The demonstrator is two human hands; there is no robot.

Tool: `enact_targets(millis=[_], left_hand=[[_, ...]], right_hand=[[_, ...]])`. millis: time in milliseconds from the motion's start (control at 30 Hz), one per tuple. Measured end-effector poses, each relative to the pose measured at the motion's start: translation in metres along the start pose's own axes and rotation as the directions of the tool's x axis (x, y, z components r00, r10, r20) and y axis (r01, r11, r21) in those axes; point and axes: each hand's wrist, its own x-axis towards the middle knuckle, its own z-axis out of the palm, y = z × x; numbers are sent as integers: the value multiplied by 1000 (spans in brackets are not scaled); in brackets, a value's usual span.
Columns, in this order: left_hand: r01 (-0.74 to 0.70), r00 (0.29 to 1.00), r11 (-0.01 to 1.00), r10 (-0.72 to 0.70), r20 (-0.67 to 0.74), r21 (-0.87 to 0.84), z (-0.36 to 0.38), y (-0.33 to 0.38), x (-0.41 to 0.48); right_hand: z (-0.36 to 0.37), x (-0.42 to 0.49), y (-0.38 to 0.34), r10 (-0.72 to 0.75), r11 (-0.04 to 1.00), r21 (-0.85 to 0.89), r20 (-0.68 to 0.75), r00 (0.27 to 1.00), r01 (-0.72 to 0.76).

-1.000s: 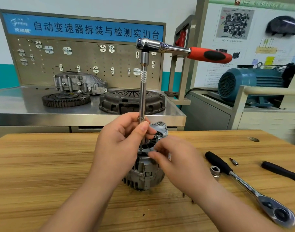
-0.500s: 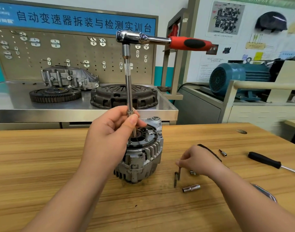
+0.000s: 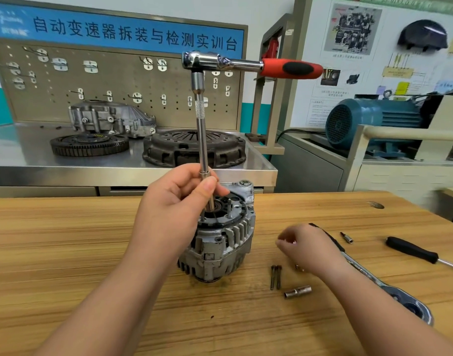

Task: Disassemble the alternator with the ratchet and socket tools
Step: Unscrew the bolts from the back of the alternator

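Glossy chrome ratchet with red-black rubbery handle [image 3: 248,65]; dull, rough cast-metal grey alternator [image 3: 220,242]; matt, grainy pale wooden bench [image 3: 66,247].

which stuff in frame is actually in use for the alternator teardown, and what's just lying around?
In use: alternator; red-handled ratchet; extension bar, gripped by the left hand; two bolts lying right of the alternator.

Lying about: loose socket; black-handled ratchet; screwdriver; small bit; flywheel and clutch cover on the steel bench.
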Motion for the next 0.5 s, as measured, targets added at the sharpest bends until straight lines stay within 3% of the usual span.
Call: enact_targets(millis=[67,133,200,333,500], left_hand=[[6,1000,1000,-6,-1,3,-1,0,1],[11,1000,1000,-11,1,-1,-2,-1,2],[19,1000,1000,-19,11,8,-2,-1,2],[41,997,999,-43,62,29,-2,-1,1],[45,994,993,-55,97,107,-1,-4,0]], right_hand=[[-7,4,-10,-72,963,253,-83,994,91],[-15,9,-25,-133,863,473,-122,984,175],[-23,14,-43,-197,778,579,-143,970,243],[-38,33,-68,-289,798,517,-121,950,309],[-40,47,-71,-367,904,223,-30,930,364]])
